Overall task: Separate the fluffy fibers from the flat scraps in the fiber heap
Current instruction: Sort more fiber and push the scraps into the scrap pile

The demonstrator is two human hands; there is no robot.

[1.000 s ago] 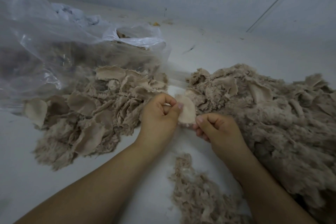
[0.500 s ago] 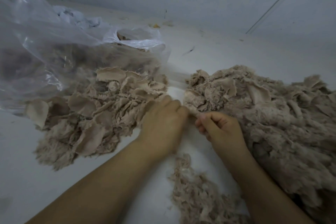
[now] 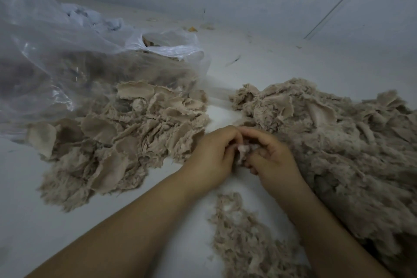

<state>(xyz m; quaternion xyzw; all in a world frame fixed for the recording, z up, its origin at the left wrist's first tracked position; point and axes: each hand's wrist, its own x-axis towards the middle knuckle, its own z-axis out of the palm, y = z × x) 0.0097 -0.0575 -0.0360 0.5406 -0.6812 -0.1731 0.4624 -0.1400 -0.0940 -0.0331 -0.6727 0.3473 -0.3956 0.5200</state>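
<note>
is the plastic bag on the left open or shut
Open: the clear plastic bag lies on its side, its mouth gaping toward the flat scraps pile.

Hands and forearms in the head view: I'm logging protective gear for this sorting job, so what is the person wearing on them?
Nothing that shows. The left hand and right hand are bare, with no gloves, and no rings, watch or wristbands show. Both forearms are uncovered right down to the bottom edge of the picture, so no sleeve or cuff appears.
</note>
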